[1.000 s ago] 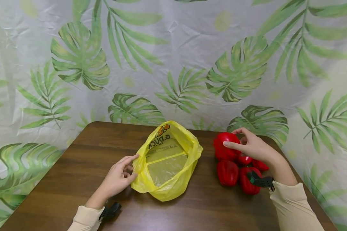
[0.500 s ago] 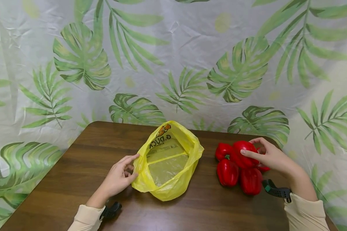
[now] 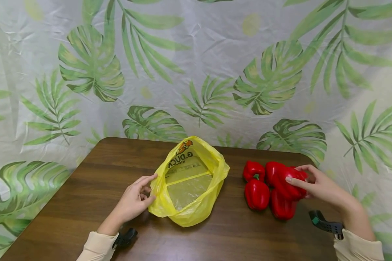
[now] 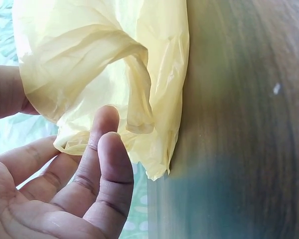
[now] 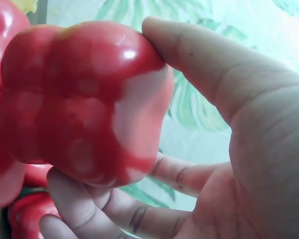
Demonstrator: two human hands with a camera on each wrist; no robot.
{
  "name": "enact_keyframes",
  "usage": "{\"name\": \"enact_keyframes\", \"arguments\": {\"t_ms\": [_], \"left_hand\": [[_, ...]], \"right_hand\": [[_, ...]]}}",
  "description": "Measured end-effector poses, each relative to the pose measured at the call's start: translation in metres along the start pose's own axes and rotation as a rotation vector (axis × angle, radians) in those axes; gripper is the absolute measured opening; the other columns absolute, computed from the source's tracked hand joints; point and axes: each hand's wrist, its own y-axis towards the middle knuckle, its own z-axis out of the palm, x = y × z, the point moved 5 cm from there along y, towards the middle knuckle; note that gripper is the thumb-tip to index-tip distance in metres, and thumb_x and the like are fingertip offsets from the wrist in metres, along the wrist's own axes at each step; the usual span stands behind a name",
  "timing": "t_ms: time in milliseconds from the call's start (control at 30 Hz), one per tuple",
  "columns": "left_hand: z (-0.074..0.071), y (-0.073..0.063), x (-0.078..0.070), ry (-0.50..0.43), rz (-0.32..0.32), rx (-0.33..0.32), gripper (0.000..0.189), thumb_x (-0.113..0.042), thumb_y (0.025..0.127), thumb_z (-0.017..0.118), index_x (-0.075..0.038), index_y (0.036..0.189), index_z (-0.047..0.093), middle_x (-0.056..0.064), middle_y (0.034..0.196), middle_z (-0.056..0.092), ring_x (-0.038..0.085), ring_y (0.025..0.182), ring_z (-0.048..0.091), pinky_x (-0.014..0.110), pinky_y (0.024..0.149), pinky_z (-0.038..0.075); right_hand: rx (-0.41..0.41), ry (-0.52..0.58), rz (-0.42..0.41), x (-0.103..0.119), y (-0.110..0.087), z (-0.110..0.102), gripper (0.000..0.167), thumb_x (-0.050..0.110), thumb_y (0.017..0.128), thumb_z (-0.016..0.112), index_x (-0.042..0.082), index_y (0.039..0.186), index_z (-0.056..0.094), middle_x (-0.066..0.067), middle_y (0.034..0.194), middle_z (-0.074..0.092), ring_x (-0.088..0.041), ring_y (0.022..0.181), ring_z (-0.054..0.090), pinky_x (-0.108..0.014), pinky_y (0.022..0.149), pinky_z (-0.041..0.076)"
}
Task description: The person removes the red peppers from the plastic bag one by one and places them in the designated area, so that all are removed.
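Observation:
A red bell pepper (image 3: 289,184) is held in my right hand (image 3: 326,190), thumb on its near side and fingers curled behind it. The right wrist view shows the pepper's (image 5: 82,99) lobed, glossy end between thumb and fingers. In the head view it overlaps the other red peppers of the pile, among them a front left pepper (image 3: 257,194), a back left one (image 3: 253,170) and a front right one (image 3: 283,207). My left hand (image 3: 135,199) holds the left rim of a yellow plastic bag (image 3: 196,216). Its mouth faces up, wide apart, with nothing inside.
The brown wooden table (image 3: 111,170) carries the bag at its middle and the peppers at its right. Behind it hangs a leaf-patterned curtain (image 3: 215,54). A black strap with a camera (image 3: 326,223) sits on my right wrist, another strap (image 3: 125,238) on my left.
My right hand has moved right and nearer with the bell pepper, uncovering the back left pepper of the pile. The left hand and the bag have stayed in place.

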Motion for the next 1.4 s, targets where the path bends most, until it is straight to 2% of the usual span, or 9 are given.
{"name": "enact_keyframes", "arguments": {"t_ms": [167, 300, 400, 533, 800, 1000, 1133, 1333, 1400], "left_hand": [[0.0, 0.0, 0.001, -0.005, -0.004, 0.007, 0.065, 0.004, 0.091, 0.074, -0.002, 0.154, 0.057, 0.017, 0.14, 0.065, 0.002, 0.088, 0.066, 0.023, 0.065, 0.056], [0.0, 0.0, 0.001, -0.008, -0.007, 0.008, 0.066, 0.004, 0.091, 0.074, -0.002, 0.154, 0.057, 0.017, 0.14, 0.065, 0.002, 0.087, 0.067, 0.023, 0.064, 0.056], [0.0, 0.0, 0.001, -0.01, -0.008, 0.009, 0.066, 0.004, 0.091, 0.074, -0.002, 0.154, 0.057, 0.017, 0.14, 0.065, 0.002, 0.087, 0.067, 0.023, 0.064, 0.056], [0.001, 0.0, 0.0, -0.004, -0.006, 0.008, 0.065, 0.004, 0.091, 0.074, -0.002, 0.153, 0.057, 0.017, 0.139, 0.066, 0.002, 0.087, 0.067, 0.023, 0.064, 0.056], [0.001, 0.0, 0.001, -0.005, -0.004, 0.007, 0.066, 0.004, 0.09, 0.074, -0.001, 0.153, 0.057, 0.018, 0.139, 0.065, 0.003, 0.087, 0.068, 0.023, 0.064, 0.056], [0.001, 0.0, 0.002, -0.01, -0.003, 0.008, 0.066, 0.004, 0.09, 0.074, 0.0, 0.153, 0.057, 0.018, 0.14, 0.065, 0.003, 0.087, 0.068, 0.023, 0.064, 0.056], [0.001, 0.0, 0.001, -0.012, 0.001, 0.008, 0.065, 0.004, 0.09, 0.074, 0.0, 0.153, 0.057, 0.018, 0.139, 0.065, 0.003, 0.086, 0.068, 0.023, 0.064, 0.056], [-0.001, 0.0, -0.001, -0.015, 0.016, 0.005, 0.064, 0.003, 0.091, 0.075, 0.001, 0.152, 0.057, 0.019, 0.138, 0.066, 0.004, 0.087, 0.068, 0.023, 0.063, 0.055], [0.0, 0.0, 0.0, -0.01, 0.009, 0.004, 0.064, 0.004, 0.09, 0.074, 0.0, 0.152, 0.057, 0.018, 0.137, 0.066, 0.003, 0.087, 0.067, 0.023, 0.063, 0.056]], "right_hand": [[0.013, 0.043, 0.032, -0.018, -0.006, -0.005, 0.082, 0.047, 0.11, 0.054, -0.006, 0.16, 0.018, -0.016, 0.124, 0.072, -0.014, 0.094, 0.072, -0.033, 0.078, 0.062], [0.013, 0.044, 0.063, -0.03, -0.011, -0.01, 0.085, 0.05, 0.11, 0.052, -0.008, 0.161, 0.015, -0.015, 0.12, 0.071, -0.017, 0.091, 0.07, -0.033, 0.078, 0.061], [0.016, 0.043, 0.09, -0.039, -0.015, -0.012, 0.086, 0.052, 0.11, 0.051, -0.007, 0.16, 0.014, -0.012, 0.11, 0.068, -0.019, 0.085, 0.066, -0.031, 0.075, 0.059], [0.02, 0.054, 0.119, -0.048, -0.019, -0.012, 0.086, 0.052, 0.11, 0.051, -0.007, 0.16, 0.015, -0.008, 0.101, 0.065, -0.017, 0.079, 0.062, -0.03, 0.072, 0.058], [0.031, 0.097, 0.141, -0.064, -0.023, -0.015, 0.082, 0.051, 0.111, 0.049, -0.007, 0.158, 0.016, -0.01, 0.112, 0.067, -0.017, 0.081, 0.07, -0.031, 0.075, 0.061], [0.022, 0.09, 0.162, -0.073, -0.026, -0.014, 0.079, 0.051, 0.111, 0.049, -0.007, 0.156, 0.019, -0.004, 0.103, 0.065, -0.013, 0.071, 0.064, -0.028, 0.069, 0.058], [0.044, 0.111, 0.165, -0.079, -0.028, -0.013, 0.079, 0.05, 0.111, 0.05, -0.007, 0.155, 0.017, -0.006, 0.105, 0.066, -0.015, 0.074, 0.068, -0.029, 0.069, 0.059], [0.068, 0.104, 0.202, -0.087, -0.027, -0.009, 0.091, 0.057, 0.108, 0.05, -0.009, 0.158, 0.012, -0.002, 0.094, 0.058, -0.011, 0.067, 0.055, -0.028, 0.067, 0.055], [0.071, 0.104, 0.214, -0.088, -0.025, -0.008, 0.095, 0.06, 0.108, 0.049, -0.011, 0.158, 0.01, 0.0, 0.09, 0.06, -0.012, 0.069, 0.057, -0.028, 0.07, 0.056]]}}
